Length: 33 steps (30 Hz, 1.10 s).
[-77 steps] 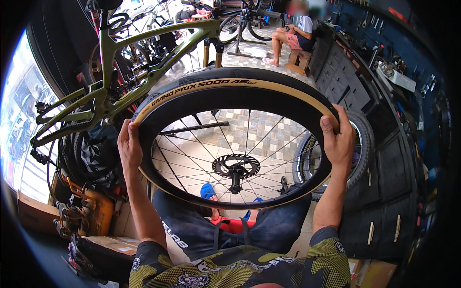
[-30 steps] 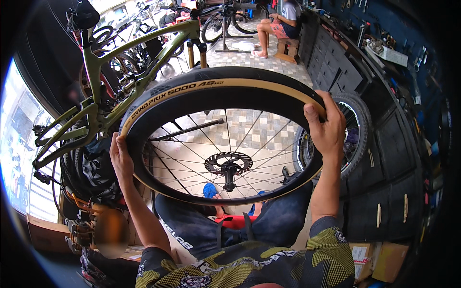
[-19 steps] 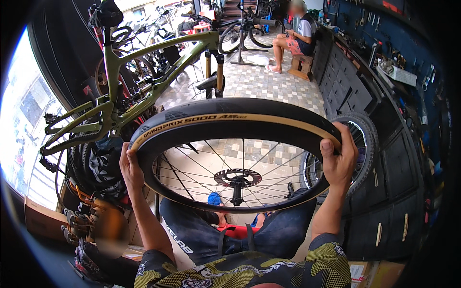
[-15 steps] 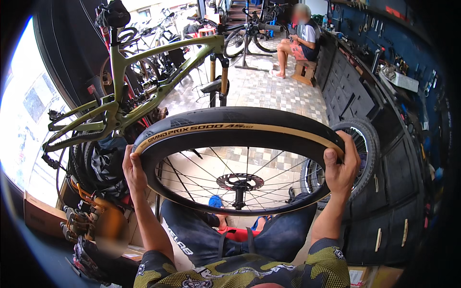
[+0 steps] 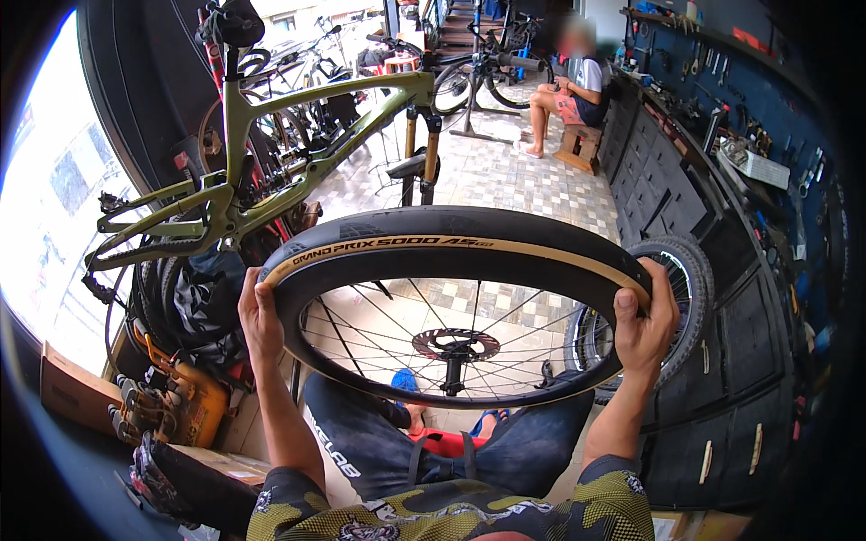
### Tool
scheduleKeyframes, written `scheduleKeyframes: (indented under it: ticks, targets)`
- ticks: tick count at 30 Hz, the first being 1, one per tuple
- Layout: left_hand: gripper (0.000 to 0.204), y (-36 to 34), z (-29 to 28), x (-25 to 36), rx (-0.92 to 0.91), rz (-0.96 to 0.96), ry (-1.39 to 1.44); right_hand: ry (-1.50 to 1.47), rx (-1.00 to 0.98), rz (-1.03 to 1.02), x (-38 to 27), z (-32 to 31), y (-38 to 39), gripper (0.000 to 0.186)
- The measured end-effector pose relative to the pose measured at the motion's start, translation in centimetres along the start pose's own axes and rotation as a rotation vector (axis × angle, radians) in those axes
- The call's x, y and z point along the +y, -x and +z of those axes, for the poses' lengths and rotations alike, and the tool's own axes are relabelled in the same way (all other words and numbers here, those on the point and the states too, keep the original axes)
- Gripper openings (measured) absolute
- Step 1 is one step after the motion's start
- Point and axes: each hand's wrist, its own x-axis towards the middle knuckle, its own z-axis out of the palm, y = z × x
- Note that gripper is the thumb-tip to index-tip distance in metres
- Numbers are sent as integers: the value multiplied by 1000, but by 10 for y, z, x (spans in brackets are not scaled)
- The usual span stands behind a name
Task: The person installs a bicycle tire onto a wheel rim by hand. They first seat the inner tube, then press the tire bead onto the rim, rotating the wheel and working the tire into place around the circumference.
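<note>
A bicycle wheel (image 5: 456,266) with a black tyre, tan sidewall, deep black rim and thin spokes is held up in front of me, tilted over my lap. At its hub sits a disc brake rotor (image 5: 456,344). My left hand (image 5: 262,316) is closed round the tyre and rim on the left side, thumb on the near face. On the opposite side my right hand (image 5: 648,316) grips the tyre and rim the same way, thumb upright against the sidewall. The wheel's lower edge is above my thighs, near my knees.
A green bike frame (image 5: 234,153) hangs at the left. Another wheel with a knobbly tyre (image 5: 690,298) leans by the dark drawer cabinets (image 5: 654,171) on the right. A person (image 5: 577,90) sits on a wooden stool (image 5: 578,147) farther back. A yellow machine (image 5: 200,406) stands low at the left.
My view has shifted slightly, so the frame and the seated person appear a little farther right and lower. Both hands keep their grip on the wheel, which has barely moved.
</note>
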Motion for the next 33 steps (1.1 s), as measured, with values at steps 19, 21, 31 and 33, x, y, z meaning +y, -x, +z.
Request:
scheduleKeyframes:
  ticks: [19,21,31,33]
  targets:
    - [41,-23,22,-26,-70,-85,-81,115,-75,100,35,30,-21,63]
    - [41,-25,22,-25,-83,-85,-78,101,-86,100,37,34,-23,64]
    - [68,-61,-7,-11,-420,-82,-90,-23,-183,127,51,43,-50,57]
    - [62,-59,2,-7,-383,-27,66,-91,-126,130,83,50,-62,58]
